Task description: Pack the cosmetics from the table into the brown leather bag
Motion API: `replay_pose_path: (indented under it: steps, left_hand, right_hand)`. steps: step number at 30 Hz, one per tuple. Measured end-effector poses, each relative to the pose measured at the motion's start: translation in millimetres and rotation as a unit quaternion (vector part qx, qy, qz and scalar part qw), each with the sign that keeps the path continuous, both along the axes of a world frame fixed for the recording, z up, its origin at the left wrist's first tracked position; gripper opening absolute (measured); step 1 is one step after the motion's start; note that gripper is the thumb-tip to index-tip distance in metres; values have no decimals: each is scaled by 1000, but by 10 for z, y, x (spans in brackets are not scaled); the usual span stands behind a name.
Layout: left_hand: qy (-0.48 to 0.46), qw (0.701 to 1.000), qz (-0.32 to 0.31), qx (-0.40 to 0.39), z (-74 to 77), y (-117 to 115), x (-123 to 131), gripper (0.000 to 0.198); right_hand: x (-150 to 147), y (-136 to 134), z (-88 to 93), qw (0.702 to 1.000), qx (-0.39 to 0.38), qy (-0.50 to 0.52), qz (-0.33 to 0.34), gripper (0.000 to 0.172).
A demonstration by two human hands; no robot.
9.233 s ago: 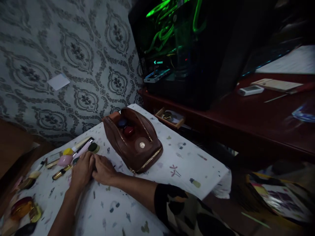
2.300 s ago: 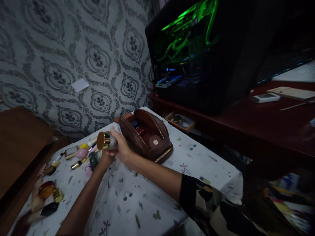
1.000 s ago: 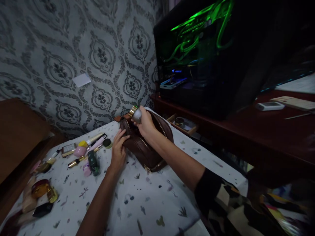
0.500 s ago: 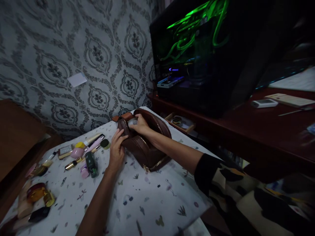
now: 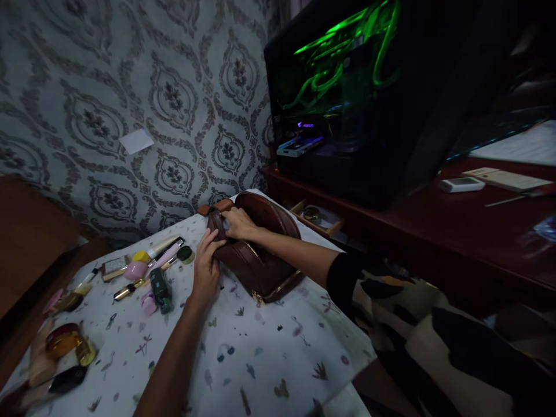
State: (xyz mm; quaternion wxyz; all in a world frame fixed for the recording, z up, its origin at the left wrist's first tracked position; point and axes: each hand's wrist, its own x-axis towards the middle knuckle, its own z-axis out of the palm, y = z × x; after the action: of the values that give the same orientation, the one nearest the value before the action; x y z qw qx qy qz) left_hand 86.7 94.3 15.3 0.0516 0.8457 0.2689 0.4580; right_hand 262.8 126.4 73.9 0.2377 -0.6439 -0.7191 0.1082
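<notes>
Head | left fingers (image 5: 210, 238) spread against brown bag (image 5: 249, 269) | right fingers (image 5: 231, 218) closed round pale jar (image 5: 225, 224) inside

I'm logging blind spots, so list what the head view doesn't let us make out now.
In the head view:
- Contents of the brown bag: hidden by its walls and the right hand.
- Pale object by that hand: mostly covered by hand and bag; grip unclear.
- Dark red item: cut off at the lower left.
- Any lettering on the green bottle: too small, dim.
</notes>
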Motion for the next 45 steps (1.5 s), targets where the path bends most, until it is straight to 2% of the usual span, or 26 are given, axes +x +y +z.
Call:
replay_pose_path:
  steps: [4, 10, 13, 17, 21, 25, 29, 34, 37, 45]
  left_hand:
    - [2, 1000, 3, -2, -3, 5, 0, 40]
    - [11, 1000, 5, -7, 30, -31, 9, 41]
    - [15, 1000, 4, -8, 44, -38, 8, 42]
    - [15, 1000, 3, -9, 50, -40, 4, 40]
    - [14, 1000, -1, -11, 55, -47, 11, 41]
    - [8, 1000, -2, -8, 52, -47, 22, 42]
    - [4, 1000, -3, -3, 36, -31, 27, 43]
    - [10, 1000, -1, -6, 29, -22, 27, 42]
    - [12, 1000, 1, -7, 33, -31, 26, 45]
    - [8, 1000, 5, -12, 41, -50, 41, 44]
  right_hand:
    - [-41, 52, -23, 999, -15, -41, 23, 34]
    - [8, 84, -74, 1000, -27, -12, 10, 44]
    - [92, 109, -45, 999, -24, 40, -21, 51]
    - [203, 205, -36, 985, -19, 136, -105, 35]
    - [226, 298, -134, 963, -14, 216, -160, 37]
    - [197, 314, -240, 954, -16, 248, -167, 38]
    - [192, 283, -263, 960, -36, 232, -151, 41]
    - [199, 223, -227, 975, -73, 180, -105, 67]
    - [192, 157, -211, 983, -93, 137, -85, 77]
    - [119, -65, -167, 993, -91, 32, -65, 72]
